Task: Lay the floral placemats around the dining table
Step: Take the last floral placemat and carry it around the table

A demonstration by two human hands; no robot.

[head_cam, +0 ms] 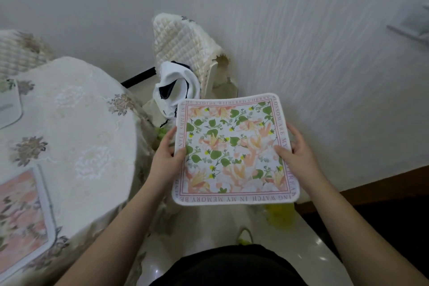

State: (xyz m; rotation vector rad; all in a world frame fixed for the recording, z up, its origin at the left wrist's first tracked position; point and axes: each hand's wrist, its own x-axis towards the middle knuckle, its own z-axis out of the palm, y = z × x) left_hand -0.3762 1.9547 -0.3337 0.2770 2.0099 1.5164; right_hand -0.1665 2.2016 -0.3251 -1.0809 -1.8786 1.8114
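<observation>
I hold a square floral placemat point(234, 148) flat in the air, right of the table. It has pink flowers, green leaves and a lettered white border. My left hand point(167, 153) grips its left edge, thumb on top. My right hand point(294, 151) grips its right edge the same way. The round dining table point(76, 127) with a cream embroidered cloth lies at the left. A second floral placemat point(21, 216) rests on the table at its near left edge. The corner of another mat point(9, 104) shows at the far left.
A chair with a quilted cream cover point(183, 46) stands against the white wall beyond the placemat, with a white and dark garment point(178, 86) on its seat. Another covered chair back point(18, 51) is at the upper left. Glossy floor lies below, dark wood at the right.
</observation>
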